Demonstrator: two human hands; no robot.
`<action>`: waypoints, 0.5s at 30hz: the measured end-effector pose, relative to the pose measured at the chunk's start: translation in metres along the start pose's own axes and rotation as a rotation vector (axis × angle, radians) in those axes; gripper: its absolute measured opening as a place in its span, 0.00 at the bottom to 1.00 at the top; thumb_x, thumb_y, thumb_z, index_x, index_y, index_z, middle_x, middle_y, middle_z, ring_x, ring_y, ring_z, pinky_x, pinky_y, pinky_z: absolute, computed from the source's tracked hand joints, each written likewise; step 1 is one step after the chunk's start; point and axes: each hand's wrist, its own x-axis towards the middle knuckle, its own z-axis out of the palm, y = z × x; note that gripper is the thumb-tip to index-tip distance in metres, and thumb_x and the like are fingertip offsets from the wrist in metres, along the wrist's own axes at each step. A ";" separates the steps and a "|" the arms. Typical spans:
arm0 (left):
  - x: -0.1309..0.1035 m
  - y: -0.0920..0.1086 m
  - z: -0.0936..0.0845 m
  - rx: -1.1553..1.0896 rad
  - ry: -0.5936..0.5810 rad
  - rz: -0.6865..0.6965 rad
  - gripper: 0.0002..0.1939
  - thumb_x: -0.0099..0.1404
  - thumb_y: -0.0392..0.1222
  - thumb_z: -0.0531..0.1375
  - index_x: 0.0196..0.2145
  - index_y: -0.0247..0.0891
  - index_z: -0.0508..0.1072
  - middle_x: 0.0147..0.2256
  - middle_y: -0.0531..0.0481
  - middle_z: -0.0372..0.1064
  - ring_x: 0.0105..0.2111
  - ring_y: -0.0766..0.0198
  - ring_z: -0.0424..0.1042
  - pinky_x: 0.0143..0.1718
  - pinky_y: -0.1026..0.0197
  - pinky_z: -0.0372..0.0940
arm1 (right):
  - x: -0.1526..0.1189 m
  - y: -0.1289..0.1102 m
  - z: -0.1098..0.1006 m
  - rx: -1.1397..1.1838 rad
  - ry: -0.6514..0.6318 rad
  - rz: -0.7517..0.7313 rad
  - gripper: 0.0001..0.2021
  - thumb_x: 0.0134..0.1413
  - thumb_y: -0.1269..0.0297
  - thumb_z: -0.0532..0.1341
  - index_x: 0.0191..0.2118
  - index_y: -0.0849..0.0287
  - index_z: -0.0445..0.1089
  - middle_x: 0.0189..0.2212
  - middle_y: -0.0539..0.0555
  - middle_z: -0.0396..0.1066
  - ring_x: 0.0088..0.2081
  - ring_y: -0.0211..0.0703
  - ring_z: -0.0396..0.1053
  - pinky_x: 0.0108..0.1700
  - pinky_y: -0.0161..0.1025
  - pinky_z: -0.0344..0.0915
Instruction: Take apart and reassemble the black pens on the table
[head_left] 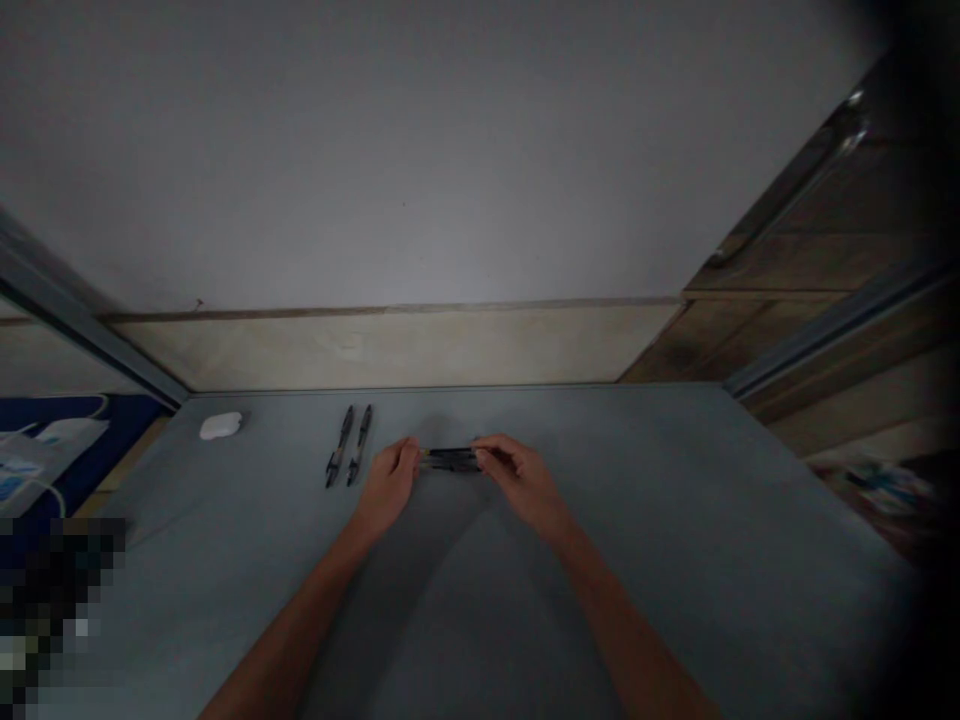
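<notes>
Between my two hands, a thin black stick that looks like a pen refill (451, 451) runs level across, a yellowish bit showing at its left end. Just below it is a greyish, pen-like piece (450, 464); whether it is held or lies on the table I cannot tell. My left hand (392, 483) pinches the left end with closed fingers. At the right end, my right hand (521, 480) grips with thumb and fingertips. Two dark click pens, an outer pen (340, 447) and an inner pen (359, 445), lie side by side left of my left hand.
A white earbud case (221, 426) sits at the back left of the grey table (660, 540). Behind rises a pale wall (420, 180). Metal posts (142, 355) stand at the back corners. Left of the table, white cables and packets rest on blue cloth (135, 412).
</notes>
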 end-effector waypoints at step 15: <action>0.002 -0.003 -0.001 0.149 -0.018 0.093 0.20 0.68 0.51 0.45 0.22 0.39 0.58 0.20 0.56 0.55 0.22 0.67 0.56 0.26 0.64 0.50 | 0.000 0.004 0.003 0.030 0.004 0.014 0.12 0.58 0.55 0.59 0.39 0.57 0.73 0.29 0.52 0.71 0.31 0.40 0.68 0.32 0.35 0.62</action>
